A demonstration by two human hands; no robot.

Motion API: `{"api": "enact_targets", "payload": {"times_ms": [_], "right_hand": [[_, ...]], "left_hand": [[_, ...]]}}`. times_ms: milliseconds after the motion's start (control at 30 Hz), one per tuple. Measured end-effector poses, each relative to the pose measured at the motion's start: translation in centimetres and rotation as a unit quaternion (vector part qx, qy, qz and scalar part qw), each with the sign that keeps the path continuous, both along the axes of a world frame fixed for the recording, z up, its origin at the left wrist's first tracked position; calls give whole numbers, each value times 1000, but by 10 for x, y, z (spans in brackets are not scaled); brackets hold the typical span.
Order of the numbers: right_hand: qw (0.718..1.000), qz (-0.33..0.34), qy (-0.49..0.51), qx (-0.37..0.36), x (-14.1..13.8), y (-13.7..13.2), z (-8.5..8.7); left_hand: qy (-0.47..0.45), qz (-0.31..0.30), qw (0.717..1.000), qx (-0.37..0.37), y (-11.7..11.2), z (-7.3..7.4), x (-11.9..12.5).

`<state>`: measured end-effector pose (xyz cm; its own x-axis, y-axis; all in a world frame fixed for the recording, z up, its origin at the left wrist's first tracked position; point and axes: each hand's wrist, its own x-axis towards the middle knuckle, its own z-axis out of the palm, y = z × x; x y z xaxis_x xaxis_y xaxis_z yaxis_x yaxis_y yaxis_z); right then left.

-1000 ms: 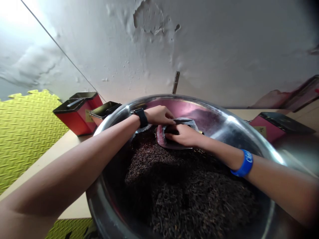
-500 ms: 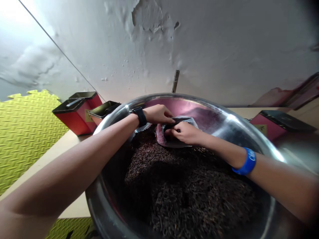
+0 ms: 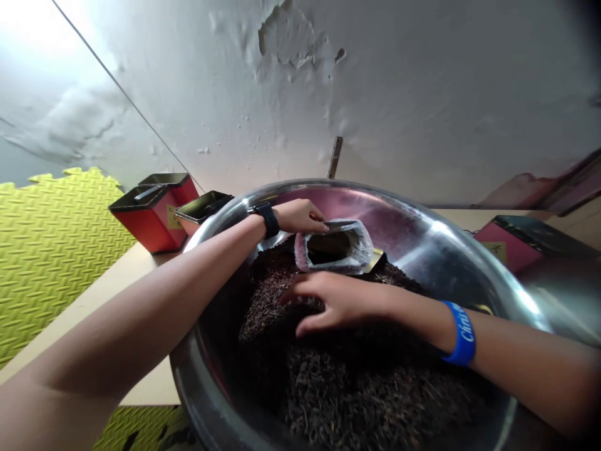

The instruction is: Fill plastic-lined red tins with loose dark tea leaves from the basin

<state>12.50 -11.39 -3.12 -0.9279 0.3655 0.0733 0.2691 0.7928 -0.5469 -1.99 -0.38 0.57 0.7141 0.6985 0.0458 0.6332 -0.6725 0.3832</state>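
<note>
A large metal bowl holds a heap of dark, dry, twisted leaves, like loose tea. Near its far wall is a tin with a clear plastic bag lining it, the mouth spread wide and the inside dark. My left hand, wearing a black watch, pinches the bag's far-left rim between thumb and fingers. Just in front of the tin, my right hand hovers low over the leaves, fingers apart and curved, holding nothing I can see. A blue wristband is on that wrist.
Red tins stand left of the bowl on a pale table, with another open tin against the rim. A pink-red tin is at the right. Yellow foam mats lie left; a peeling wall rises behind.
My right hand has come out of the bag's mouth and moved toward me, its fingers spreading above the leaves. The left hand keeps its pinch on the bag's rim.
</note>
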Motion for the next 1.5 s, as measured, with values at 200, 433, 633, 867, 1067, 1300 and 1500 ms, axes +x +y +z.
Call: {"api": "enact_targets", "payload": {"times_ms": [200, 433, 633, 867, 1067, 1300, 1500], "right_hand": [[996, 39, -74, -22, -5, -3, -10], [987, -81, 97, 96, 3, 12, 11], [943, -253, 53, 209, 25, 44, 10], [978, -165, 73, 104, 1, 6, 14], [985, 4, -150, -89, -1, -13, 8], [973, 21, -218, -72, 5, -10, 12], [998, -48, -32, -9, 9, 1, 28]], "left_hand": [[-4, -1, 1000, -7, 1, -1, -2], [-7, -8, 1000, 16, -2, 0, -2], [0, 0, 999, 33, -3, 0, 0], [-16, 14, 1000, 9, 3, -4, -8], [-16, 44, 999, 4, 7, -6, -11], [-19, 24, 999, -10, 7, -5, -10], [-20, 25, 999, -7, 6, -5, -11]]}}
